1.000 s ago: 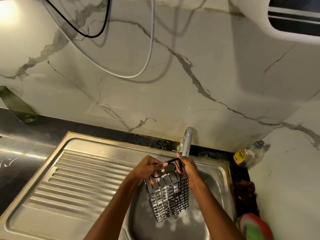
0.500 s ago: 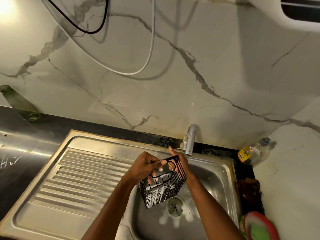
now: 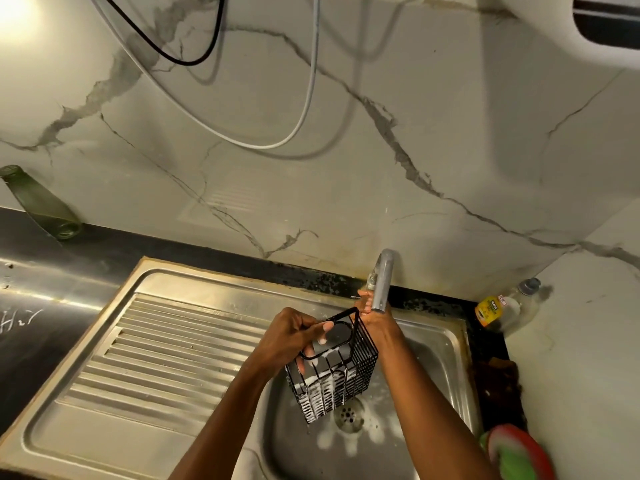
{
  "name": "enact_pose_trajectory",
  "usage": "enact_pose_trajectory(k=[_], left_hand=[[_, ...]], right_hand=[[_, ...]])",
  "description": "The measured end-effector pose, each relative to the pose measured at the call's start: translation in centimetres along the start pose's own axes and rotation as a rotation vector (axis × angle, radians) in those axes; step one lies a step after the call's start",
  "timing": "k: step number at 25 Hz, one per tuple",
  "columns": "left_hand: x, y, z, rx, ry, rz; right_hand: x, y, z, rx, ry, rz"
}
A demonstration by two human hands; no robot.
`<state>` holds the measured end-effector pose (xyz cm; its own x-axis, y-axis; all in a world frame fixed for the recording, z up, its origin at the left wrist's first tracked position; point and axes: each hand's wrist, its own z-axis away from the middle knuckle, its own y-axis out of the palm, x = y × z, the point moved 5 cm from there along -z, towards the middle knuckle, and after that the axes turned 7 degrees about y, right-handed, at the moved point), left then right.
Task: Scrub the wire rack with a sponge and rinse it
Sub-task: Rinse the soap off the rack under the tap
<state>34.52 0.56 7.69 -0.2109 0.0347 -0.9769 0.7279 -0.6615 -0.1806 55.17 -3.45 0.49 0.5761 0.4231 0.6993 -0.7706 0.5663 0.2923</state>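
A black wire rack (image 3: 360,355), streaked with white foam on its lower wires, hangs tilted above the sink basin (image 3: 440,368) and its drain (image 3: 348,415). My left hand (image 3: 291,337) grips the rack's top rim from the left. My right hand (image 3: 381,323) is behind the rack, reaching up to the base of the metal tap (image 3: 382,282). The spout hides its fingertips. No water runs from the tap. Foam patches lie around the drain. I see no sponge in either hand.
A ribbed steel drainboard (image 3: 156,351) lies left of the basin. A yellow-labelled bottle (image 3: 491,310) stands in the right corner, with a dark cloth (image 3: 498,375) below it. A red-and-green round item (image 3: 516,452) sits at bottom right. A green bottle (image 3: 41,202) leans at far left.
The rack has been lifted and tilted away from under the spout. My right hand has left the rack's side and risen toward the tap's base.
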Motion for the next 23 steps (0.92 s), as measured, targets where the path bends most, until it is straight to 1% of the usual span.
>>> enact_pose_trajectory(k=[2, 3, 4, 7, 8, 9, 10, 11, 12, 13, 14, 16, 17, 19, 20, 22, 23], left_hand=[[0.2, 0.1, 0.1, -0.013, -0.001, 0.001], [0.5, -0.1, 0.2, -0.027, -0.002, 0.003], [0.7, -0.3, 0.1, -0.046, -0.005, 0.008], [1.1, -1.2, -0.4, -0.094, -0.029, 0.009], [1.2, -1.3, -0.5, -0.101, -0.035, 0.008], [1.3, -1.3, -0.6, -0.107, -0.037, 0.008], [1.4, -1.2, -0.6, -0.109, -0.043, 0.012], [1.6, -1.1, -0.6, -0.109, -0.051, 0.024], [1.7, -0.9, -0.6, -0.107, -0.054, 0.041], [1.8, -0.7, -0.6, -0.096, -0.052, 0.054], [1.9, -0.4, -0.6, -0.076, -0.046, 0.062], [1.9, 0.2, -0.8, -0.046, -0.033, 0.068], [2.0, 0.2, -0.9, -0.048, -0.030, 0.059], [2.5, 0.2, -1.1, -0.078, -0.040, 0.022], [2.7, 0.2, -1.2, -0.088, -0.049, 0.004], [3.0, 0.5, -1.4, -0.076, -0.042, -0.012], [2.9, 0.7, -1.5, -0.058, -0.031, -0.020]], right_hand=[[1.3, 1.0, 0.7, 0.047, -0.121, 0.099], [2.4, 1.7, 1.3, 0.039, -0.198, 0.183], [3.1, 2.2, 1.9, 0.050, -0.237, 0.208], [1.3, 2.3, 3.3, 0.169, -0.205, 0.193], [0.1, 1.8, 4.3, 0.196, -0.202, 0.228], [-1.1, 1.2, 5.1, 0.180, -0.210, 0.305], [-2.4, 0.4, 5.8, 0.159, -0.179, 0.362], [-3.9, -0.6, 6.1, 0.096, -0.154, 0.418], [-5.4, -1.3, 6.2, 0.087, -0.097, 0.380], [-6.5, -2.1, 6.1, 0.024, -0.043, 0.390], [-7.6, -2.8, 5.8, 0.026, 0.000, 0.410], [-7.5, -3.8, 6.0, -0.017, -0.006, 0.491], [-7.8, -4.6, 4.9, -0.006, 0.008, 0.418], [-5.8, -2.5, 6.9, -0.010, 0.054, 0.436], [-5.4, -1.7, 6.5, 0.036, 0.035, 0.399], [-3.9, -0.6, 7.5, 0.052, -0.115, 0.333], [-3.2, -0.5, 8.0, 0.018, -0.194, 0.302]])
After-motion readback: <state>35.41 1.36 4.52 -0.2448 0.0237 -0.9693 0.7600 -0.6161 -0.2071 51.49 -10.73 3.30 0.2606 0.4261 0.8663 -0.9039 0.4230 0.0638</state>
